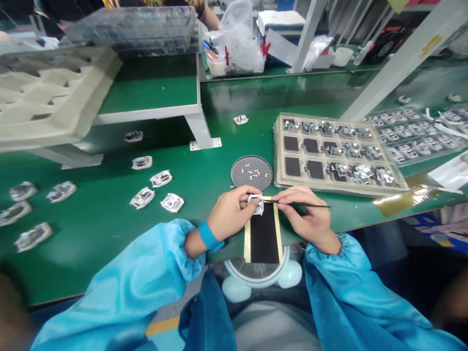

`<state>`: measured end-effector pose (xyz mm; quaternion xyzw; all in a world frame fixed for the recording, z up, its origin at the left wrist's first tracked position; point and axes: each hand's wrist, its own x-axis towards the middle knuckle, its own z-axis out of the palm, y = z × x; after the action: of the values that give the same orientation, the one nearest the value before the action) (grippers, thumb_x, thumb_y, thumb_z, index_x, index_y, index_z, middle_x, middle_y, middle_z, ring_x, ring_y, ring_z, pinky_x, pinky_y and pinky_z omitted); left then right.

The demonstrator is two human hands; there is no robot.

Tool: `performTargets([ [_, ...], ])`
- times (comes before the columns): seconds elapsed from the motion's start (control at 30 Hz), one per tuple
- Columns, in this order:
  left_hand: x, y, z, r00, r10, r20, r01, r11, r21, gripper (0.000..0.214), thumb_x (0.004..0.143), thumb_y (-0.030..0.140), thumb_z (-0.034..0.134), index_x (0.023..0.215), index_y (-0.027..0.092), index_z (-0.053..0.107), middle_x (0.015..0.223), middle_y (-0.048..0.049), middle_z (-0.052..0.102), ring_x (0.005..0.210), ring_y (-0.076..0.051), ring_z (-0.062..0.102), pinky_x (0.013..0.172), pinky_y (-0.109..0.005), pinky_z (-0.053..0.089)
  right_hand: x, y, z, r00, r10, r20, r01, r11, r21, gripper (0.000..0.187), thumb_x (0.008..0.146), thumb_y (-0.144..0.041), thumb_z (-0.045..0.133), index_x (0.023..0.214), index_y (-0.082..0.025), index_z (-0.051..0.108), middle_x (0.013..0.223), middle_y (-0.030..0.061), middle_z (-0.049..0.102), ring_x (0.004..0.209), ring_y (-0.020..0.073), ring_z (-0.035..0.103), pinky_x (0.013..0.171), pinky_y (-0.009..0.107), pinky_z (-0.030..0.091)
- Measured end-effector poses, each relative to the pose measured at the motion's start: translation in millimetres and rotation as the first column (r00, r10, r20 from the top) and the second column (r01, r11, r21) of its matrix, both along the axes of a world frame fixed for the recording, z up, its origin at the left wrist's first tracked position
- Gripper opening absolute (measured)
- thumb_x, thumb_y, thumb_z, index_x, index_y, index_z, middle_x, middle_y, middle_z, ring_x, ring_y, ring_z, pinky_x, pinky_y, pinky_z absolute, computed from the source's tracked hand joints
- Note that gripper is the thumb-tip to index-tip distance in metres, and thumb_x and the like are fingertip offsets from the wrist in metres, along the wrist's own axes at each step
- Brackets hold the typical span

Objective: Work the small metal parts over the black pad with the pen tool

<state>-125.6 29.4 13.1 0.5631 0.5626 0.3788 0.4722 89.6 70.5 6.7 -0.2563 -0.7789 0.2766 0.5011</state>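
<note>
My left hand [231, 208], with a blue band at the wrist, pinches a small white watch-case-like housing [257, 204] by its left side. My right hand [305, 209] holds thin dark tweezers [317, 205], their tip reaching the housing's right edge. Whether the tip grips a part is too small to tell. Both hands are over the top end of a black strip [264, 236] with yellow tape borders, at the table's front edge. Just beyond them is a round perforated grey dish [251, 172] with several tiny pale pieces in it.
Several similar housings [143, 198] lie to the left on the green table [120, 239]. At right stands a compartment tray [341, 184] of metallic parts, with more trays [417, 131] beyond. A raised shelf [153, 92] carries an egg-carton-like tray [54, 102]. A slanted white post [398, 58] rises behind.
</note>
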Motion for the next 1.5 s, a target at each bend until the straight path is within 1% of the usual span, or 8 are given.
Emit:
performTargets([
  [0.3, -1, 1, -2.7, 1.0, 0.003, 0.004, -0.002, 1.0, -0.015, 0.022, 0.09, 0.027, 0.064, 0.111, 0.021, 0.068, 0.089, -0.0023, 0.078, 0.075, -0.016, 0.074, 0.067, -0.025, 0.058, -1, 0, 0.1, 0.999, -0.004, 0.05, 0.004, 1.0, 0.004, 0.026, 0.083, -0.006, 0.074, 0.099, -0.026, 0.071, 0.098, 0.0033, 0.079, 0.093, 0.0235, 0.073, 0.087, 0.045, 0.054],
  [0.4, -1, 1, -3.2, 1.0, 0.004, 0.005, -0.004, 1.0, -0.015, 0.022, 0.09, 0.027, 0.064, 0.111, 0.021, 0.068, 0.088, -0.0023, 0.078, 0.074, -0.017, 0.074, 0.067, -0.025, 0.058, 0, -2, 0.9, 1.0, -0.007, 0.02, 0.007, 1.0, -0.011, 0.027, 0.082, -0.006, 0.074, 0.1, -0.026, 0.07, 0.097, 0.004, 0.079, 0.092, 0.024, 0.073, 0.087, 0.045, 0.054],
  [0.53, -2, 1, -4.2, 1.0, -0.002, -0.008, 0.001, 1.0, -0.018, 0.024, 0.089, 0.021, 0.061, 0.112, 0.021, 0.068, 0.092, -0.0024, 0.079, 0.075, -0.017, 0.074, 0.067, -0.025, 0.057, 2, -3, 1.5, 0.999, 0.004, 0.04, -0.003, 1.0, -0.023, 0.027, 0.081, -0.007, 0.075, 0.1, -0.026, 0.069, 0.094, 0.0041, 0.078, 0.089, 0.0243, 0.072, 0.084, 0.045, 0.054],
  [0.7, -2, 1, -2.9, 0.999, -0.009, -0.052, 0.009, 1.0, 0.005, 0.03, 0.085, 0.014, 0.059, 0.113, 0.022, 0.069, 0.093, -0.0012, 0.079, 0.075, -0.015, 0.073, 0.067, -0.023, 0.055, 2, -4, 1.5, 0.995, 0.016, 0.094, -0.012, 0.999, -0.038, 0.026, 0.083, -0.009, 0.076, 0.101, -0.026, 0.069, 0.095, 0.0042, 0.078, 0.09, 0.0244, 0.072, 0.086, 0.046, 0.053],
  [1.03, -2, 0, -0.6, 0.993, -0.019, -0.113, 0.024, 0.999, 0.037, 0.03, 0.084, 0.016, 0.063, 0.113, 0.022, 0.069, 0.093, -0.0004, 0.078, 0.07, -0.011, 0.069, 0.064, -0.02, 0.051, 1, -3, 1.5, 0.992, 0.031, 0.124, -0.028, 0.999, -0.031, 0.023, 0.084, -0.012, 0.075, 0.101, -0.026, 0.069, 0.095, 0.0046, 0.078, 0.089, 0.0241, 0.071, 0.085, 0.046, 0.053],
  [1.17, -4, 0, -2.2, 0.994, -0.02, -0.112, 0.024, 0.999, 0.038, 0.031, 0.085, 0.018, 0.063, 0.115, 0.022, 0.07, 0.094, -0.0015, 0.078, 0.074, -0.012, 0.071, 0.066, -0.02, 0.053, 3, -1, 0.1, 0.995, 0.074, 0.067, -0.064, 0.987, -0.144, 0.016, 0.088, -0.013, 0.072, 0.099, -0.025, 0.068, 0.095, 0.0053, 0.077, 0.092, 0.0232, 0.071, 0.089, 0.046, 0.054],
  [1.33, -6, 0, -2.9, 0.996, -0.03, -0.088, 0.034, 0.999, 0.039, 0.031, 0.087, 0.02, 0.064, 0.118, 0.02, 0.069, 0.095, -0.0039, 0.078, 0.076, -0.014, 0.071, 0.067, -0.021, 0.054, 9, 3, -1.5, 0.975, 0.21, -0.072, -0.222, 0.908, -0.355, 0.006, 0.093, -0.018, 0.068, 0.096, -0.022, 0.065, 0.096, 0.0058, 0.075, 0.094, 0.0208, 0.072, 0.087, 0.042, 0.057],
  [1.5, -7, 0, -4.0, 0.995, -0.042, -0.095, 0.046, 0.998, 0.042, 0.03, 0.087, 0.021, 0.064, 0.117, 0.02, 0.069, 0.093, -0.0042, 0.077, 0.072, -0.013, 0.069, 0.064, -0.021, 0.052, 10, 3, -2.8, 0.969, 0.226, -0.101, -0.247, 0.863, -0.44, 0.007, 0.093, -0.023, 0.069, 0.095, -0.02, 0.063, 0.097, 0.0066, 0.074, 0.097, 0.0208, 0.072, 0.091, 0.043, 0.056],
])
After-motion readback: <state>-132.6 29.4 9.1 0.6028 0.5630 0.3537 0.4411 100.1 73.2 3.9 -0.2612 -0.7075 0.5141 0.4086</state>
